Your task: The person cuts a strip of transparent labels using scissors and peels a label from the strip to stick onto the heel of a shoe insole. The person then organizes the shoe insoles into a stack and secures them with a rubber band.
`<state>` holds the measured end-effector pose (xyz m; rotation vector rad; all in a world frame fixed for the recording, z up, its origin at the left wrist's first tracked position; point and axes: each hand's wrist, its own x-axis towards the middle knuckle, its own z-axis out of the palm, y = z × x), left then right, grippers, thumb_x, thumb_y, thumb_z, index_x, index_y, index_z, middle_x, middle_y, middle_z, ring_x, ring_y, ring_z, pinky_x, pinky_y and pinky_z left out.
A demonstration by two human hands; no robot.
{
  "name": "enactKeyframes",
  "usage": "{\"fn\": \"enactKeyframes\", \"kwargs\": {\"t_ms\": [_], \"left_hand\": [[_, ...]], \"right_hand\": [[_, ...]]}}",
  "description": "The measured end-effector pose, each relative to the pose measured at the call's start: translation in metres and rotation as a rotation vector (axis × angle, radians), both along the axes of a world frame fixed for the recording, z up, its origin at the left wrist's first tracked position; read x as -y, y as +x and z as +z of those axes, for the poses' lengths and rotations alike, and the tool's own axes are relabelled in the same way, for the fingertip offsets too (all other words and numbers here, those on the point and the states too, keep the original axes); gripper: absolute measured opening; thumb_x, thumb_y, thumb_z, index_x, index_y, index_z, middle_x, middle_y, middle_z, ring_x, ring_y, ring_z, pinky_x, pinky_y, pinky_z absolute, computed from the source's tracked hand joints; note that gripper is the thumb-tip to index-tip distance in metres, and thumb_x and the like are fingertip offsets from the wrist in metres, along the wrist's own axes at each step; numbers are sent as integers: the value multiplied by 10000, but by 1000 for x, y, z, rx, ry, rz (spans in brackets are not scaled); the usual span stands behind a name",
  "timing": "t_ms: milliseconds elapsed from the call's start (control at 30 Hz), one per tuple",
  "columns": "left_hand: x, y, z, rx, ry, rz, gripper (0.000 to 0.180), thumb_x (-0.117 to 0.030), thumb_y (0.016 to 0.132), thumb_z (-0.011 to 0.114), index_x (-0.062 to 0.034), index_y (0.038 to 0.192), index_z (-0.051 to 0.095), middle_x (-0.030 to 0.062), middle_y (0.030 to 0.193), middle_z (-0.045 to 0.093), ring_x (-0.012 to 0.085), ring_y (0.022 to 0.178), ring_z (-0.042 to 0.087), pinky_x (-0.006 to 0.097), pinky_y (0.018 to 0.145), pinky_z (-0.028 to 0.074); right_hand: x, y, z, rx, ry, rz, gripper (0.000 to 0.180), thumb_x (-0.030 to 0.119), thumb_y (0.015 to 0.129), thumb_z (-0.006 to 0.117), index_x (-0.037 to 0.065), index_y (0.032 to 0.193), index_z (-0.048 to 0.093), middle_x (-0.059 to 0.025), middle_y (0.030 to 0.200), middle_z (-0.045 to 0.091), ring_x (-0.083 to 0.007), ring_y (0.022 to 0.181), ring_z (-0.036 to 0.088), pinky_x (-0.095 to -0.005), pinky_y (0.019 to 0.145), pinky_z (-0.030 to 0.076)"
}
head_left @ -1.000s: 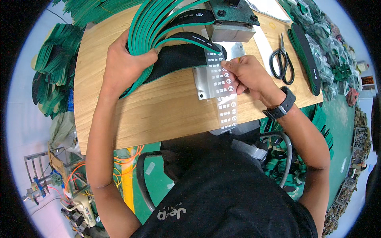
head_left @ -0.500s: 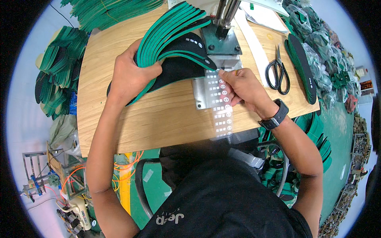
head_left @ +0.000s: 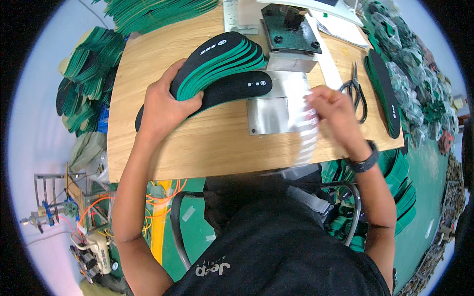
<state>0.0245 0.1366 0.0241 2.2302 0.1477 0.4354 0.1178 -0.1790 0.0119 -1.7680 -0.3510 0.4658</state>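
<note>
My left hand [head_left: 165, 106] is closed round a thick, curved stack of shoe insoles [head_left: 217, 61] with black faces and green edges. The top one bears a small white print near its tip. Below the others, one insole [head_left: 232, 89] sticks out separately, its white-marked tip over the metal plate [head_left: 269, 116]. In my right hand [head_left: 333, 111], blurred by motion, thumb and fingers pinch a clear strip of white labels [head_left: 307, 135]. The strip hangs toward the table's front edge, right of the plate and apart from the insoles.
A press head [head_left: 291, 37] with a dark bolted plate and metal block stands behind the plate. Black-handled scissors [head_left: 358, 96] and another insole stack [head_left: 382, 93] lie to the right on the wooden table [head_left: 197, 155]. More insoles [head_left: 153, 15] are piled at the back left.
My right hand has drawn the label strip rightward, away from the insole tip. The press head appears larger and higher. The stack in my left hand has tilted, showing its printed black top.
</note>
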Motion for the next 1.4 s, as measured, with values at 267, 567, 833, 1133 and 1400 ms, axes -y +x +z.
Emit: {"fn": "enactKeyframes", "kwargs": {"t_ms": [267,567,833,1133,1400], "left_hand": [[-38,-8,22,-253,-233,-342,948,-435,676,771,-68,1449,365,177,1453,407,279,1388,321,403,1129,243],[11,-5,16,-145,652,-194,987,-409,602,805,-23,1405,383,231,1362,468,401,1297,401,447,1076,315],[22,8,18,-352,679,-130,919,-340,665,780,-121,1447,349,199,1122,577,366,1031,560,428,896,446],[4,17,21,-260,519,-228,821,-208,636,756,-90,1384,440,226,1113,623,392,984,606,408,869,481],[-11,9,21,-129,191,-186,628,-142,648,690,-10,1246,549,186,1056,666,253,961,649,326,905,473]], "right_hand": [[39,162,40,444,34,-133,194,174,888,615,1,950,677,-12,798,653,-68,681,569,-219,619,443],[55,81,37,322,78,-147,220,211,906,588,12,926,679,-5,774,665,-46,660,564,-195,602,438],[40,7,-2,8,298,-144,232,69,915,576,-27,1122,612,-51,889,665,-93,770,635,-223,656,519],[38,3,2,-61,291,-189,202,120,907,632,-26,1046,638,-50,853,673,-85,728,624,-214,625,497],[40,-12,-9,71,221,-333,177,154,896,657,-11,948,695,-28,792,662,-82,708,602,-210,560,437]]}}
